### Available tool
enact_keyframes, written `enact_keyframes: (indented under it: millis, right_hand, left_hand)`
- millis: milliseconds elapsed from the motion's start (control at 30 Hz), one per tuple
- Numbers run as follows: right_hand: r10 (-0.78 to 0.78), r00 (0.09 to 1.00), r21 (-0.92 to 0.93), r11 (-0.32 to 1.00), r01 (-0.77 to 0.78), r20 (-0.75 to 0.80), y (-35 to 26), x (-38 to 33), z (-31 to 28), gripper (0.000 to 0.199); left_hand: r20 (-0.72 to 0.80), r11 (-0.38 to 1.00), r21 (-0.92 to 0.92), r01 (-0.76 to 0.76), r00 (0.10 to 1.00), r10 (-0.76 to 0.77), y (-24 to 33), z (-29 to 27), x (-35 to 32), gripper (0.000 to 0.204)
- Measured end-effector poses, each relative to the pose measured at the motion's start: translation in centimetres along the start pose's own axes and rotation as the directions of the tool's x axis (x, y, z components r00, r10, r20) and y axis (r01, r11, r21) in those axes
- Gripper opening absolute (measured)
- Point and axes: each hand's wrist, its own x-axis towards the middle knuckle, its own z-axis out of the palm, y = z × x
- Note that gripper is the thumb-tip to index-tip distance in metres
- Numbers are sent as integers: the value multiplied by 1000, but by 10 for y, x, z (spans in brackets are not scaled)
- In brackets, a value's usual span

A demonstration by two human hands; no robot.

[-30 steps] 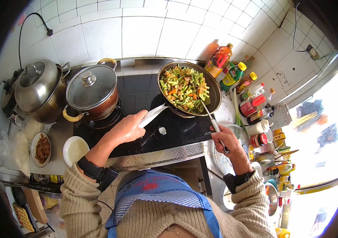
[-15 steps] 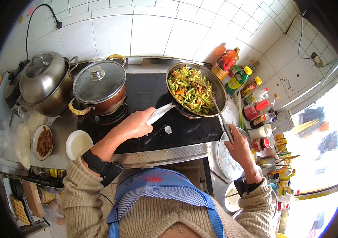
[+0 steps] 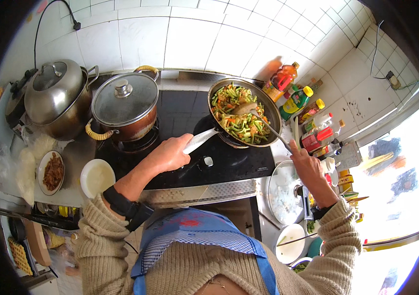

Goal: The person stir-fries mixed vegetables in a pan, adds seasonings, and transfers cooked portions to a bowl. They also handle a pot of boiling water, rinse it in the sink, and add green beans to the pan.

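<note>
lidded pot (image 3: pixel 125 104) left of frying pan (image 3: pixel 243 111)

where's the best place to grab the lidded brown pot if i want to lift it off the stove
Grip the brown pot by its two yellow-wrapped loop handles: one sticks out on the near-left side, the other on the far side by the tiled wall. Come in with both hands from those opposite sides; the lid knob would lift only the glass lid.

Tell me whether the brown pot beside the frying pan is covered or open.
Covered: a glass lid with a knob sits on the brown pot.
</note>
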Motion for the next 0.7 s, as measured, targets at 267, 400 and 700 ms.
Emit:
enact_keyframes:
  millis: [267, 400, 700]
  right_hand:
    - [164, 986, 281, 946, -165, 25, 23, -2, -28, 48]
    - [119, 992, 323, 938, -128, 48, -2, 55, -56, 36]
    - [-133, 950, 115, 988, 104, 282, 2, 94, -118, 31]
  left_hand:
    - [20, 1000, 5, -11, 1000, 11, 2, 0, 1, 57]
    - [22, 1000, 21, -12, 1000, 11, -2, 2, 1, 56]
    - [20, 998, 43, 36, 999, -37, 1, 4, 1, 57]
